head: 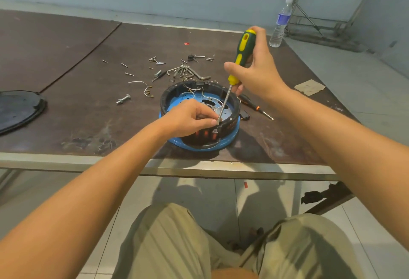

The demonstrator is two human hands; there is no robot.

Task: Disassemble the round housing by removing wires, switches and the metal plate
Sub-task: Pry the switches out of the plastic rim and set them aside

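The round housing (230,101), black with a blue base flange, sits near the table's front edge. Inside it lie a blue metal plate (229,113) and thin white wires (192,92). My right hand (254,66) grips a green and yellow screwdriver (240,55), its shaft slanting down to the housing's near rim. My left hand (190,117) rests on that near rim, with its fingertips pinching the screwdriver's tip area beside a small black switch (218,129). What the tip touches is hidden.
Loose screws, hex keys (188,71) and a bolt (122,99) lie behind and left of the housing. A removed wire (141,86) lies left. A second screwdriver (254,106) lies right. A black lid (20,108) sits at far left, a water bottle (281,24) at back right.
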